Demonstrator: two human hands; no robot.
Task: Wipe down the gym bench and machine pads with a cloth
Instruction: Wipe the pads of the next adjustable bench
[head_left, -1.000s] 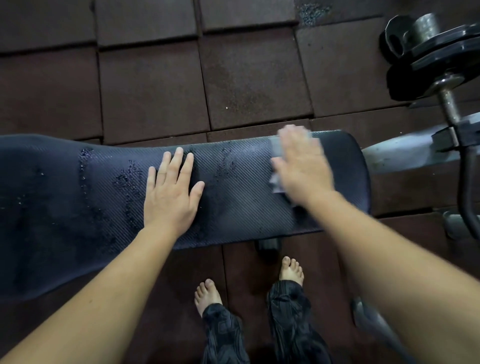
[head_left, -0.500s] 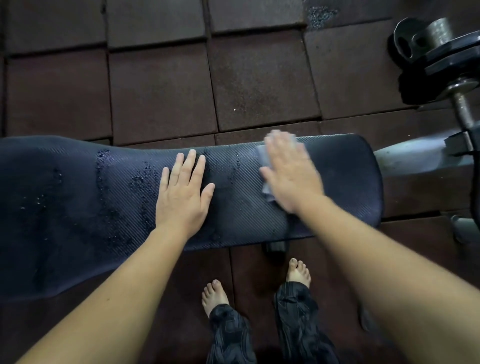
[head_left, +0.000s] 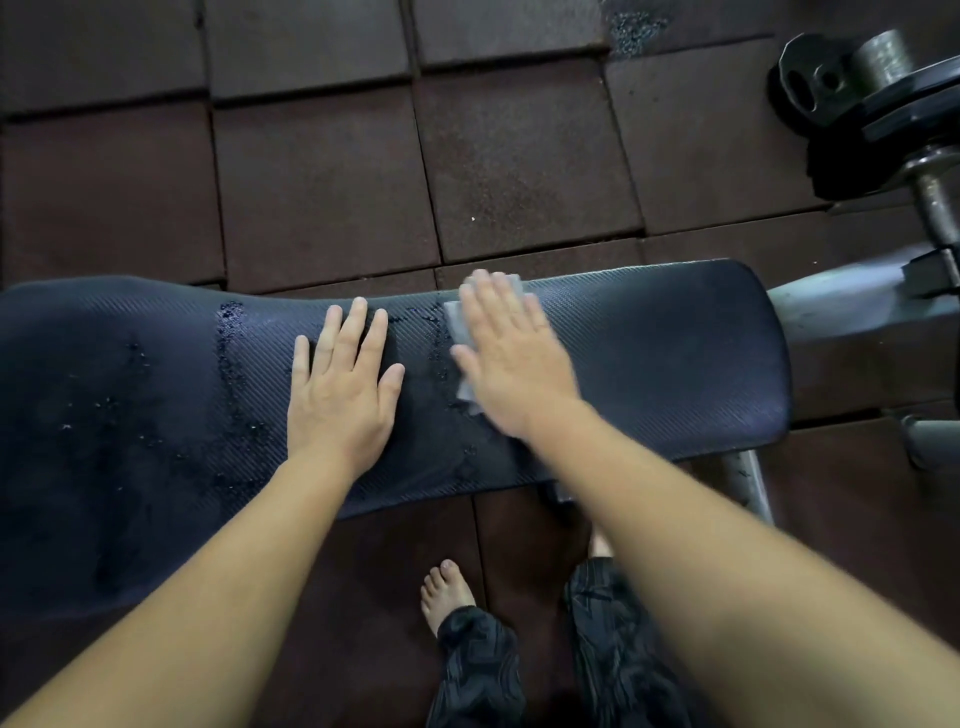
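A dark blue textured bench pad runs across the view, with wet droplets and streaks on its left and middle part. My left hand lies flat on the pad, fingers spread, holding nothing. My right hand presses flat on a small grey cloth, which shows at the hand's left edge and beyond the fingertips near the pad's far edge. Most of the cloth is hidden under the palm. The two hands are about a hand's width apart.
Weight plates on a bar sit at the top right, above the grey metal bench frame. A bench leg stands under the pad's right end. Dark red rubber floor tiles lie beyond. My bare feet stand below the pad.
My right hand has slid the cloth leftward along the pad, closer to my left hand. My left hand has stayed flat in place on the pad.
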